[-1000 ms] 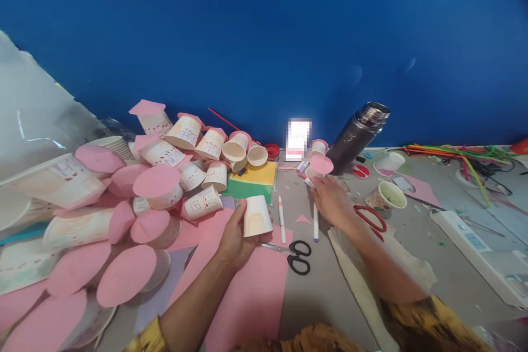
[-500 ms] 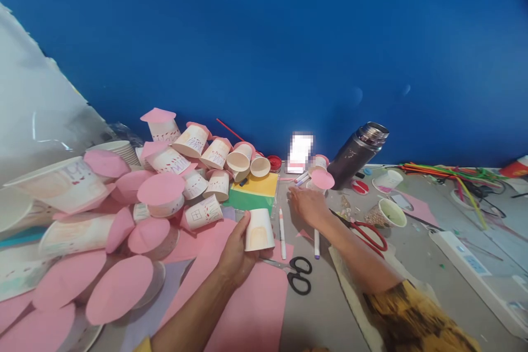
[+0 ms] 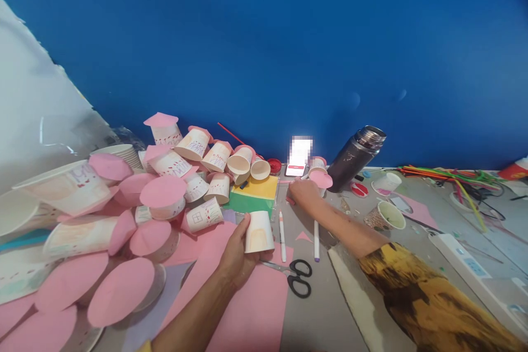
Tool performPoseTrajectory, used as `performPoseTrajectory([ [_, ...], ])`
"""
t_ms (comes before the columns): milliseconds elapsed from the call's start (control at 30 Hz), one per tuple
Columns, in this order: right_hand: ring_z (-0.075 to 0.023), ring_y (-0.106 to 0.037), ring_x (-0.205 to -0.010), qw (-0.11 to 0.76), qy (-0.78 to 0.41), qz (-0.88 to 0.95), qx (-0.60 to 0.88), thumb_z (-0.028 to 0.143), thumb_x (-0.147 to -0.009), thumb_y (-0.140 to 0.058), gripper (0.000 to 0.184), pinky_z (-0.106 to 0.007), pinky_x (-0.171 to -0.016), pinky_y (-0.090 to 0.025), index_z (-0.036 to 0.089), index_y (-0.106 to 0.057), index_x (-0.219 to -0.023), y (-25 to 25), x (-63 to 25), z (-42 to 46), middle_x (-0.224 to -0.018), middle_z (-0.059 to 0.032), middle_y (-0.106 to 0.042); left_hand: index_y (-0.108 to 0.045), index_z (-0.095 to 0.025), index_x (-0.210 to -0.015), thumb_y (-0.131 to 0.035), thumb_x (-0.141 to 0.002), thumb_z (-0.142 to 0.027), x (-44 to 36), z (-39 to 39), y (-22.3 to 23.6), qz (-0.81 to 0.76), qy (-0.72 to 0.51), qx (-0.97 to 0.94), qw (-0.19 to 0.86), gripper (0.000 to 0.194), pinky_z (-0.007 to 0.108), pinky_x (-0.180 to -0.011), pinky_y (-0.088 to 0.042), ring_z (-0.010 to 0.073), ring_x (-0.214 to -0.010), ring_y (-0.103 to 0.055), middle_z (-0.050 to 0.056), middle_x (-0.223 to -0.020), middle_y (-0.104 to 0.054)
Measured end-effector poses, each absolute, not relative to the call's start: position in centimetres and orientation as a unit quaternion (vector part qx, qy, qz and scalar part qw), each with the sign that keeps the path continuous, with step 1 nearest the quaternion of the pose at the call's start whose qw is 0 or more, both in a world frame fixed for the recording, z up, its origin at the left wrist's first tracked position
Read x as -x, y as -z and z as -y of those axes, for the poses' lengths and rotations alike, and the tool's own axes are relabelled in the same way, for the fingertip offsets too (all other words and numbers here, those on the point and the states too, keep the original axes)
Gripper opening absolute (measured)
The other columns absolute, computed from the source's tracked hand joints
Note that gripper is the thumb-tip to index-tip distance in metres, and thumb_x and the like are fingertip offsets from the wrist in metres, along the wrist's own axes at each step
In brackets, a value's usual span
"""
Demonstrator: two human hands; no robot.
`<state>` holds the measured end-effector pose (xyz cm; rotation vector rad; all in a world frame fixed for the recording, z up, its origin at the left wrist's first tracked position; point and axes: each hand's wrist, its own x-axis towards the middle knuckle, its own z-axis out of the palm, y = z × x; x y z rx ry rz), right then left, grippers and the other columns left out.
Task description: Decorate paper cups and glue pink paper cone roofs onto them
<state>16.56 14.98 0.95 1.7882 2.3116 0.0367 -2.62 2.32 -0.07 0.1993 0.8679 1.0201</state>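
My left hand (image 3: 236,250) grips a plain white paper cup (image 3: 258,232), held upside down above a pink paper sheet (image 3: 251,297). My right hand (image 3: 303,192) reaches far forward, its fingers resting among markers near a lit phone (image 3: 298,155) by the blue wall. Its fingertips are hidden, so I cannot see whether they hold anything. Two white markers (image 3: 282,227) and black-handled scissors (image 3: 299,277) lie between my hands.
A big heap of decorated paper cups with pink paper cone lids (image 3: 163,191) fills the left. A dark metal flask (image 3: 355,158) leans at the wall. Green-yellow card (image 3: 253,193), a cup of bits (image 3: 383,215), coloured sticks (image 3: 449,173) and a white power strip (image 3: 470,264) lie to the right.
My right hand has moved left and forward, away from the red scissors and towards the phone. My left hand keeps the cup almost still.
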Motion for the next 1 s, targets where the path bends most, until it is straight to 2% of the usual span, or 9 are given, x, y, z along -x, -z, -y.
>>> performPoseTrajectory([
  [167, -0.0276, -0.069, -0.104, -0.051, 0.069, -0.804, -0.588, 0.021, -0.086, -0.075, 0.024, -0.038, -0.089, -0.055, 0.013, -0.07, -0.108, -2.4, -16.7, -14.7, -0.108, -0.0146, -0.073, -0.063, -0.013, -0.111, -0.059, -0.094, -0.05, 2.6, -2.4, 0.6, -0.405, -0.483, -0.089, 0.771, 0.041, 0.034, -0.064, -0.055, 0.0212, -0.07, -0.066, 0.008, -0.083, -0.069],
  [233, -0.0241, -0.069, -0.099, -0.144, 0.098, -0.793, -0.585, 0.024, -0.092, -0.066, 0.016, -0.034, -0.085, -0.054, 0.017, -0.069, -0.106, -3.5, -17.3, -14.2, -0.102, -0.0105, -0.074, -0.063, -0.014, -0.11, -0.062, -0.092, -0.052, 2.7, -2.3, 0.7, -0.43, -0.497, -0.095, 0.748, 0.042, 0.032, -0.065, -0.054, 0.0213, -0.074, -0.066, 0.007, -0.084, -0.068],
  [333, -0.0168, -0.067, -0.083, -0.34, 0.197, -0.712, -0.582, 0.042, -0.1, -0.049, 0.031, -0.029, -0.073, -0.053, 0.018, -0.065, -0.113, -4.6, -19.0, -12.7, -0.097, -0.0075, -0.073, -0.065, -0.017, -0.112, -0.07, -0.086, -0.053, 2.9, -2.1, 0.3, -0.446, -0.535, -0.172, 0.697, 0.045, 0.029, -0.069, -0.052, 0.0217, -0.082, -0.066, 0.004, -0.087, -0.069],
  [367, -0.0163, -0.065, -0.075, -0.465, 0.323, -0.619, -0.544, 0.047, -0.091, -0.063, 0.035, -0.028, -0.067, -0.052, 0.017, -0.067, -0.109, -4.7, -19.7, -12.1, -0.091, -0.0069, -0.072, -0.066, -0.018, -0.113, -0.073, -0.083, -0.052, 3.0, -2.0, 0.0, -0.444, -0.548, -0.212, 0.677, 0.045, 0.029, -0.071, -0.052, 0.0219, -0.085, -0.065, 0.004, -0.091, -0.069],
  [433, -0.0134, -0.061, -0.064, -0.546, 0.433, -0.518, -0.496, 0.054, -0.079, -0.075, 0.045, -0.027, -0.058, -0.05, 0.017, -0.068, -0.104, -4.6, -20.8, -10.7, -0.081, -0.0038, -0.07, -0.066, -0.02, -0.114, -0.078, -0.08, -0.046, 3.2, -2.0, -0.4, -0.446, -0.564, -0.292, 0.63, 0.045, 0.028, -0.075, -0.05, 0.0226, -0.091, -0.065, 0.005, -0.1, -0.071],
  [600, -0.0092, -0.057, -0.058, -0.565, 0.529, -0.42, -0.475, 0.052, -0.068, -0.086, 0.045, -0.022, -0.051, -0.048, 0.017, -0.071, -0.093, -2.8, -21.1, -7.5, -0.077, -0.0022, -0.07, -0.066, -0.023, -0.119, -0.081, -0.078, -0.031, 3.2, -2.6, -0.3, -0.476, -0.561, -0.405, 0.543, 0.044, 0.028, -0.095, -0.045, 0.0236, -0.111, -0.061, 0.006, -0.117, -0.069],
  [800, -0.0083, -0.059, -0.058, -0.57, 0.572, -0.356, -0.47, 0.047, -0.064, -0.091, 0.044, -0.018, -0.05, -0.049, 0.016, -0.071, -0.089, -0.3, -19.9, -6.0, -0.07, 0.0014, -0.066, -0.067, -0.024, -0.121, -0.082, -0.077, -0.026, 3.4, -2.7, 0.2, -0.503, -0.535, -0.425, 0.529, 0.047, 0.031, -0.101, -0.042, 0.0269, -0.119, -0.057, 0.008, -0.125, -0.066],
  [900, -0.008, -0.058, -0.057, -0.574, 0.576, -0.347, -0.468, 0.045, -0.064, -0.092, 0.042, -0.018, -0.05, -0.048, 0.017, -0.07, -0.088, 0.1, -19.8, -5.8, -0.071, 0.0017, -0.067, -0.068, -0.024, -0.123, -0.083, -0.073, -0.024, 3.5, -1.8, -0.8, -0.529, -0.571, -0.46, 0.428, 0.051, 0.034, -0.106, -0.04, 0.0298, -0.129, -0.049, 0.01, -0.137, -0.059],
  [1000, -0.008, -0.058, -0.057, -0.574, 0.579, -0.35, -0.462, 0.042, -0.067, -0.09, 0.038, -0.019, -0.052, -0.049, 0.018, -0.069, -0.087, 0.0, -19.5, -5.2, -0.074, 0.0005, -0.069, -0.076, -0.022, -0.102, -0.083, -0.072, -0.026, 2.9, -0.3, -2.0, -0.54, -0.568, -0.495, 0.375, 0.031, 0.033, -0.091, -0.046, 0.0303, -0.113, -0.056, 0.012, -0.114, -0.065],
])
